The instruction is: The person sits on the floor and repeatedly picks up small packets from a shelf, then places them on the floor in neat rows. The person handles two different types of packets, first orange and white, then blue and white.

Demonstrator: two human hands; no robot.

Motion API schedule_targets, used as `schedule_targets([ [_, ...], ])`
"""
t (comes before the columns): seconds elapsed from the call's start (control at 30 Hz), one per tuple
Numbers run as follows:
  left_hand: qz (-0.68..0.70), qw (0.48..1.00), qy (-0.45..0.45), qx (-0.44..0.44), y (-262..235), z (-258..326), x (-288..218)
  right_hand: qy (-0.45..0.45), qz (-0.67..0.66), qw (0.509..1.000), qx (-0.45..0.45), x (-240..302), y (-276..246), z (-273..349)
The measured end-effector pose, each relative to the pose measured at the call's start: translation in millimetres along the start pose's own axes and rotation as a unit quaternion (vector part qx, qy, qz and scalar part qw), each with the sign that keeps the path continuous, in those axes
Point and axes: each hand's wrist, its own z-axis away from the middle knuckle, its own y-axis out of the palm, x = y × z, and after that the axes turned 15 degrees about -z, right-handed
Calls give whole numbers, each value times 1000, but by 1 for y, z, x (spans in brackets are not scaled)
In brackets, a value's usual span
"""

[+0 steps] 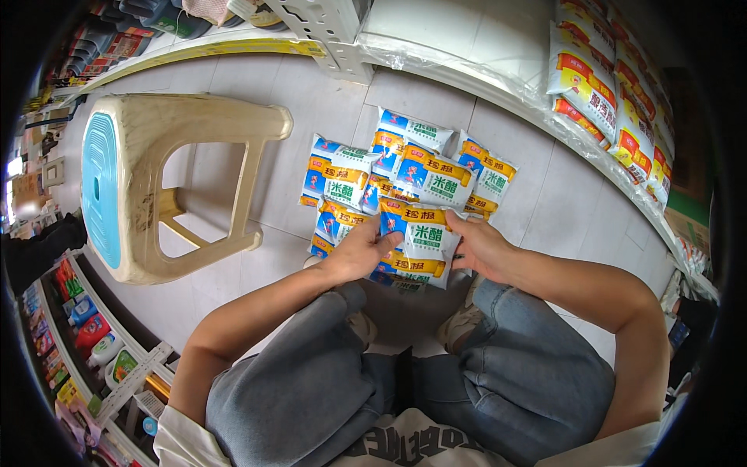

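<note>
Both our hands hold one pouch (419,233) at the middle of the frame. Our left hand (359,251) clamps its left edge, our right hand (481,247) its right edge, arms bent in from below. More pouches (405,167) lie just above on the floor (311,101). A stool (167,183) stands at the left, a shelf (615,93) at the upper right.

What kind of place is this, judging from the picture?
Most likely a grocery shop aisle. Both hands grip a pouch from a floor pile, stocked shelves line the right, bottles the left.
</note>
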Motion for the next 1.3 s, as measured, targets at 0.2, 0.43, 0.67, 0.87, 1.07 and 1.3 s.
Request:
schedule_targets([
  [0.2, -31, 989, 93, -114, -10, -6, 6, -19, 94, 994, -43, 15, 2, -3],
  [0.43, -56, 987, 76, -131, -12, -6, 5, -37, 250, 967, -40, 19, -12, -11],
  [0.67, -74, 981, 74, -163, -14, -8, 10, -19, 345, 934, -89, 36, -15, -10],
  [0.87, -106, 981, 71, -149, -16, -11, 12, -13, 362, 927, -95, 38, -21, -10],
  [1.07, -108, 981, 73, -145, -16, -13, 13, -12, 391, 916, -89, 37, -23, -16],
  [1.3, -106, 979, 67, -158, -17, -15, 13, -12, 397, 913, -86, 37, -22, -17],
])
